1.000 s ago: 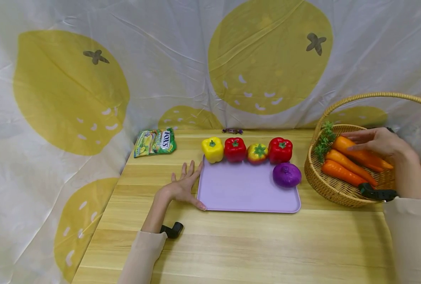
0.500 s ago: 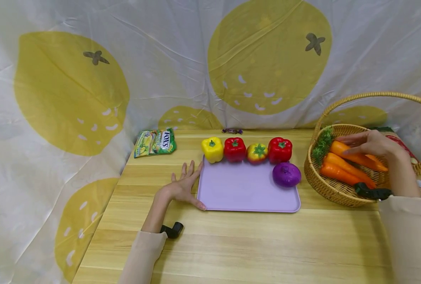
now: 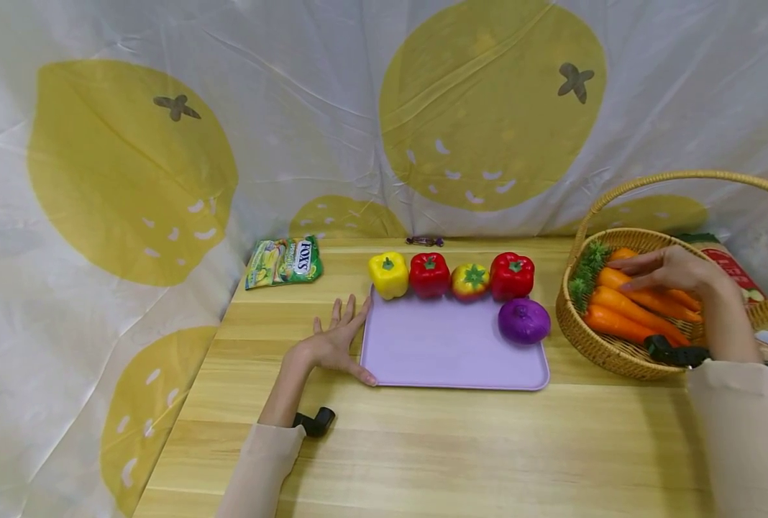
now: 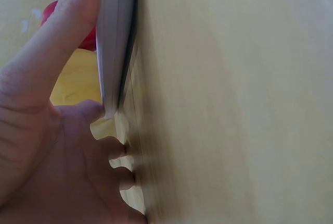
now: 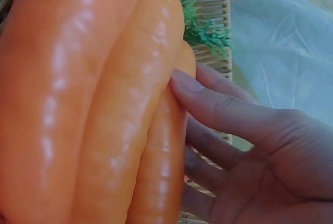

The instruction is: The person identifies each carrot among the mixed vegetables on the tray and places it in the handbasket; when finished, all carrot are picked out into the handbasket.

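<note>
In the head view my left hand lies with spread fingers at the left edge of a lilac tray. Its thumb touches the near left corner; the left wrist view shows the tray rim between thumb and fingers. My right hand reaches into a wicker basket and grips an orange carrot, thumb on top and fingers round the far side. Other carrots lie alongside, their green tops against the basket's left wall. In the right wrist view the thumb overlaps the gripped carrot.
Along the tray's far edge sit a yellow pepper, two red peppers and a yellow-red fruit. A purple onion rests at its right. A FOX'S bag and wrapped candy lie behind. The basket's tall handle arches above.
My right hand has shifted slightly left inside the basket, and the carrots have moved a little under it. Another carrot's end now shows behind the gripped one. The left hand stays put.
</note>
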Demonstrator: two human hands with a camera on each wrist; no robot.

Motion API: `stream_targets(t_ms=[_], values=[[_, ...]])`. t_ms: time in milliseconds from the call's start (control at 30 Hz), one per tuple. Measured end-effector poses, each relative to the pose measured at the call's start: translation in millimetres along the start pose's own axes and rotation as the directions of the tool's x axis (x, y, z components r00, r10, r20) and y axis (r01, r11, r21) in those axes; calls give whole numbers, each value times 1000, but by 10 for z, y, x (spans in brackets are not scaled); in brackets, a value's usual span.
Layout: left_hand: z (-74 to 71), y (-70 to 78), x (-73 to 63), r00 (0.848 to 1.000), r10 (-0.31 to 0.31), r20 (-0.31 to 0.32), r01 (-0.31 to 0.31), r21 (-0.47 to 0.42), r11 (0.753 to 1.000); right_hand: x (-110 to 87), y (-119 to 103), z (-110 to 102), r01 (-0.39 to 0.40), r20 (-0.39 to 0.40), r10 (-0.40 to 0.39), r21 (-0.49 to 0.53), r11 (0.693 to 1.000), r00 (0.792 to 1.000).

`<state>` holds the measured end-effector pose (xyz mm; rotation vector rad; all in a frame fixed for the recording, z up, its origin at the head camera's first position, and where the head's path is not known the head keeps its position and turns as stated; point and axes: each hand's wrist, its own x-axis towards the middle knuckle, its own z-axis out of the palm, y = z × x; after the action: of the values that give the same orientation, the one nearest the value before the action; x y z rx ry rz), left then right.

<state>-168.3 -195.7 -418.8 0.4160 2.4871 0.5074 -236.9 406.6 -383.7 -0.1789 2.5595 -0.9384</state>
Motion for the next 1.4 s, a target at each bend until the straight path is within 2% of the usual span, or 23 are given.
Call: stream_targets(t_ms=[300, 533, 833, 1067, 1400], values=[[12, 6, 5, 1000, 1, -3, -1, 7, 1000, 19, 60, 58, -6, 61, 0, 113, 994, 998], [10, 15, 6, 1000, 4, -3, -4, 11, 1000, 20, 108, 45, -16, 67, 5, 157, 987, 998], [1, 21, 10, 1000, 6, -4, -6, 9, 1000, 41, 167, 23, -23, 104, -6, 277, 961, 995], [-2, 17, 11, 1000, 2, -4, -2, 9, 1000, 38, 169, 47, -19, 88, -5, 274, 962, 996], [1, 15, 2, 1000, 3, -2, -3, 9, 1000, 47, 203, 77, 19, 69, -46, 342, 940, 997]])
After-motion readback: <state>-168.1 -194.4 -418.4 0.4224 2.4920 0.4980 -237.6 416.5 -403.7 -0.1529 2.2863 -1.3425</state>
